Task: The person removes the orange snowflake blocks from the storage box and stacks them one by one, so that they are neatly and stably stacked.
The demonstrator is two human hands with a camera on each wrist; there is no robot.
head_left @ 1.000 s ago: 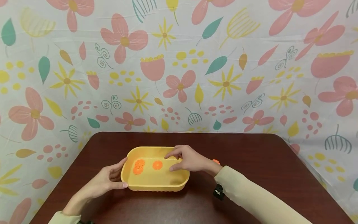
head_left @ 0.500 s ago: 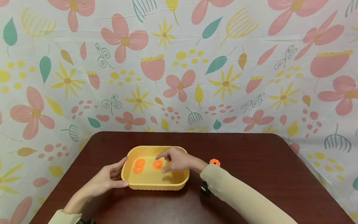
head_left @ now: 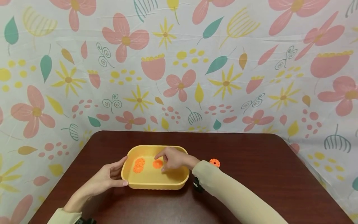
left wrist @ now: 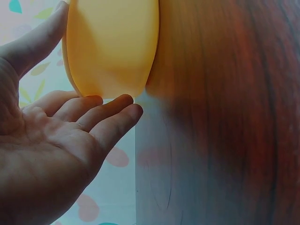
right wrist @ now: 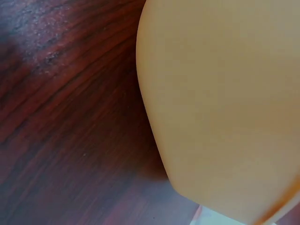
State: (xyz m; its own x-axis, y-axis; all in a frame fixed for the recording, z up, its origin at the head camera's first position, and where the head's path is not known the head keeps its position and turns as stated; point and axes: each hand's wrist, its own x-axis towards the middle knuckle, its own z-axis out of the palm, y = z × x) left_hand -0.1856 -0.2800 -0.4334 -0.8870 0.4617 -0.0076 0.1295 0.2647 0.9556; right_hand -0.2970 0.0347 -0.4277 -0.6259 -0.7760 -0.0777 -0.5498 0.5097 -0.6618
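Observation:
A yellow plastic tray (head_left: 145,179) with rounded corners sits on the table. My left hand (head_left: 105,178) holds its left end, thumb at the front corner and forefinger towards the back; in the left wrist view several fingertips rest against the tray's end wall (left wrist: 112,51). Inside, two orange notched discs (head_left: 138,169) overlap at the left. A third orange disc (head_left: 158,164) lies mid-tray. My right hand (head_left: 174,158) reaches in over the right rim, forefinger and thumb apart on either side of that disc. The right wrist view shows the tray's outer wall (right wrist: 220,103), not the hand.
Another orange notched disc (head_left: 214,162) lies on the dark wooden table (head_left: 251,168), right of the tray and just behind my right sleeve (head_left: 232,189). A flower-print cloth (head_left: 179,77) hangs behind the table's far edge.
My right hand has moved left and lower into the tray, its fingers coming to the middle disc. The disc on the table has come out from behind the forearm. My left hand stays put.

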